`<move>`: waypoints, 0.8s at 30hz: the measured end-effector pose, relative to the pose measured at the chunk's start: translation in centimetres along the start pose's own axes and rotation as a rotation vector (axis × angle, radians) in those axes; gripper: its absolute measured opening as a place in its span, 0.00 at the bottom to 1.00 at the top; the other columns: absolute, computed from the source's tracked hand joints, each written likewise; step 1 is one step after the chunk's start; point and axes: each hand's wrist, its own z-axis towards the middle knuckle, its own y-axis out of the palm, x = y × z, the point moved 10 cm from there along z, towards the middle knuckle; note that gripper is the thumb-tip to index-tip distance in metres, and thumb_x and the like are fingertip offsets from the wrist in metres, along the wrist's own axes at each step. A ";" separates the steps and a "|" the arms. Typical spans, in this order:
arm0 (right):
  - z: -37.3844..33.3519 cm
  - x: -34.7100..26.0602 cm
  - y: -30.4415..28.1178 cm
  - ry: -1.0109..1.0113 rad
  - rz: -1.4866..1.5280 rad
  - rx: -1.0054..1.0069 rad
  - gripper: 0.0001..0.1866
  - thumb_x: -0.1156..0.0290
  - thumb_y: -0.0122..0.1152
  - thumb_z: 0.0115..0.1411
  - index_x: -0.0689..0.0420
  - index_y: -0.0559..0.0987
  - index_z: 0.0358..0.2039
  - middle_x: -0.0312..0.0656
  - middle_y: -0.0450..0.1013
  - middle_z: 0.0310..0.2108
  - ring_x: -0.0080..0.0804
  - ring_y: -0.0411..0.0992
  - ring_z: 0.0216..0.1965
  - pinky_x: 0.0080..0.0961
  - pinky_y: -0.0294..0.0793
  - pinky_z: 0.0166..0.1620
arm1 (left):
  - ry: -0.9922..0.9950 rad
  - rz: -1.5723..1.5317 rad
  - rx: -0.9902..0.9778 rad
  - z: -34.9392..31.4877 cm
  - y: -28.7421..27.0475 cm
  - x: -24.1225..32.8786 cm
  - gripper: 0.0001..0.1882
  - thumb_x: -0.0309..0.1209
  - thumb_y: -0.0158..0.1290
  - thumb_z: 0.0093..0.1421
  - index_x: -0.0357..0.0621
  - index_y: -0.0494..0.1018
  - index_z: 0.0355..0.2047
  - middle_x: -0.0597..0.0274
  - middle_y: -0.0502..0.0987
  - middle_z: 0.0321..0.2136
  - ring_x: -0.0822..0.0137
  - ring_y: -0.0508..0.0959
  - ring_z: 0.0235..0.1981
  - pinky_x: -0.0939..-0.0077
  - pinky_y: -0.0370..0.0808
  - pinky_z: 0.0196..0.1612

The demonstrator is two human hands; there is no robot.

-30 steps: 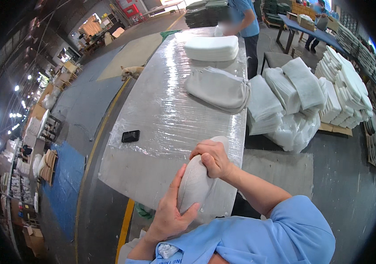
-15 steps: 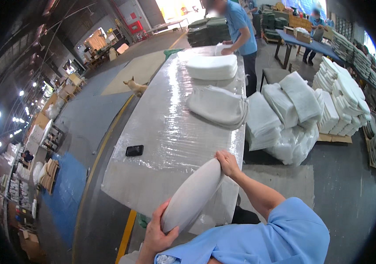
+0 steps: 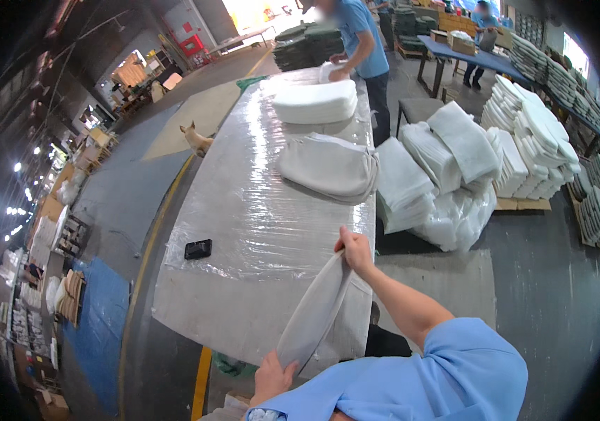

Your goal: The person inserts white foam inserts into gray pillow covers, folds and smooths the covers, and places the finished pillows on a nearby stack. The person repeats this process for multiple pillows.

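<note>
A pale grey oblong cushion [image 3: 312,312] is between my two hands above the near end of the table, tilted so that it shows narrow. My left hand [image 3: 272,377] grips its near end, thumb on the upper side. My right hand [image 3: 357,251] is closed on the far end, with part of the fingers hidden. Farther up the table lies a pile of grey fabric covers [image 3: 324,168]. Behind that pile is a stack of white pads [image 3: 315,103].
The table [image 3: 237,210] is wrapped in shiny clear film, with a black device [image 3: 198,249] on its left side. A co-worker [image 3: 359,42] handles a white piece at the far end. White pad bundles [image 3: 440,161] stand right of the table. A dog [image 3: 196,139] is at the left.
The cushion has turned from showing its broad rounded face to a narrower edge-on view. My left hand has shifted right and slightly down. The whole view has moved a little.
</note>
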 end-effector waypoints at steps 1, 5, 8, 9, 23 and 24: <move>0.9 0.9 -1.3 0.004 0.060 -0.004 0.36 0.44 0.48 0.75 0.61 0.84 0.22 0.34 0.73 0.18 0.24 0.69 0.23 0.30 0.67 0.31 | 0.006 0.042 0.004 0.9 1.0 0.3 0.38 0.50 0.61 0.64 0.30 0.64 0.60 0.30 0.79 0.43 0.30 0.81 0.43 0.42 0.78 0.46; 1.1 4.5 -0.9 0.099 0.169 -0.093 0.38 0.41 0.41 0.77 0.61 0.84 0.26 0.35 0.75 0.24 0.24 0.70 0.28 0.26 0.68 0.36 | -0.004 0.107 -0.044 3.5 0.9 1.2 0.34 0.50 0.57 0.68 0.29 0.65 0.57 0.28 0.78 0.42 0.29 0.80 0.43 0.39 0.76 0.45; 1.1 4.9 -0.9 0.045 0.154 -0.022 0.36 0.42 0.44 0.76 0.60 0.84 0.25 0.35 0.74 0.21 0.25 0.69 0.26 0.28 0.67 0.32 | -0.013 0.067 -0.102 5.2 0.3 1.7 0.29 0.47 0.56 0.69 0.29 0.68 0.53 0.28 0.78 0.41 0.28 0.79 0.44 0.37 0.75 0.46; 1.2 4.8 -1.2 0.017 0.125 0.001 0.36 0.43 0.44 0.76 0.60 0.84 0.25 0.36 0.73 0.21 0.25 0.69 0.26 0.29 0.68 0.33 | -0.002 0.051 -0.106 5.7 0.3 2.1 0.29 0.47 0.56 0.69 0.29 0.68 0.53 0.28 0.78 0.41 0.28 0.79 0.44 0.38 0.75 0.46; -0.4 2.9 -2.3 -0.130 0.051 0.079 0.27 0.57 0.48 0.75 0.64 0.79 0.25 0.44 0.74 0.23 0.32 0.71 0.28 0.32 0.70 0.37 | 0.368 -0.005 -0.120 16.9 2.0 15.8 0.25 0.38 0.55 0.70 0.27 0.66 0.56 0.30 0.79 0.43 0.31 0.80 0.43 0.41 0.77 0.47; -0.4 3.1 -2.7 -0.130 0.047 0.086 0.26 0.58 0.48 0.75 0.64 0.79 0.25 0.43 0.74 0.23 0.31 0.71 0.29 0.32 0.70 0.37 | 0.378 0.013 -0.172 18.2 2.1 17.8 0.24 0.38 0.55 0.70 0.27 0.66 0.55 0.31 0.79 0.42 0.31 0.81 0.42 0.41 0.77 0.46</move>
